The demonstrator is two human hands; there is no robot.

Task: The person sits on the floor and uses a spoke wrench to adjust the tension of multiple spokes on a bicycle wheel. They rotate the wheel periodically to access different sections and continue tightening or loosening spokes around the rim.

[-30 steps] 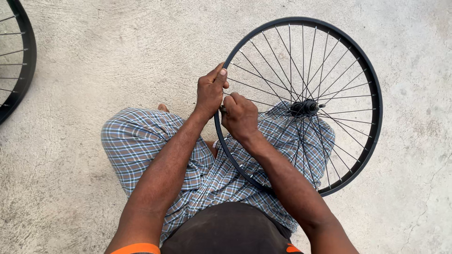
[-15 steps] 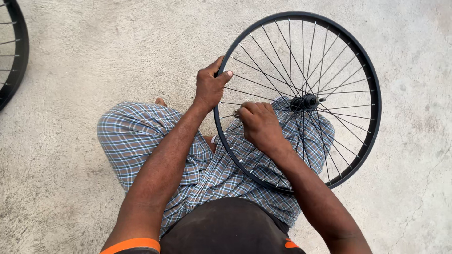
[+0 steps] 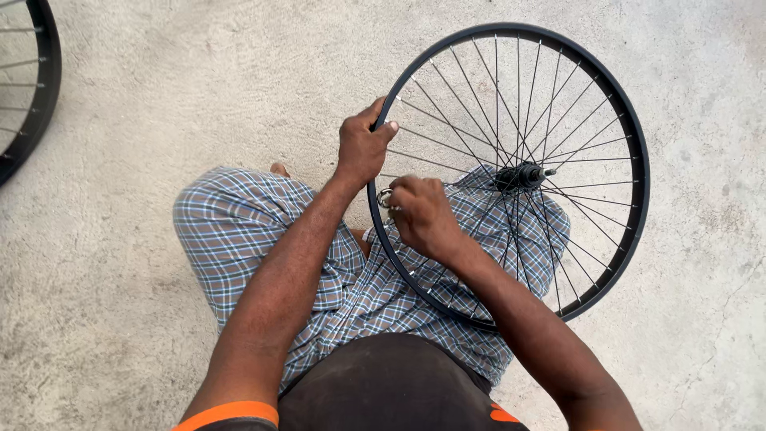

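- Right hand fingers closed on a small metal tool (looks like a spoke key, too small to be sure), pressed at the inner edge of the rim.
- Left hand fingers wrapped over the black rim just above the right hand, thumb on top, steadying it.
- Since a second ago: right hand has slid down the rim, away from the left; before, the two were touching. The wheel sits slightly turned. I read that as moving on to the next spoke.
- Bicycle wheel stands tilted across the lap, on the checked cloth; hub right of both hands.
- Second wheel lies on the concrete floor, far left, well apart.
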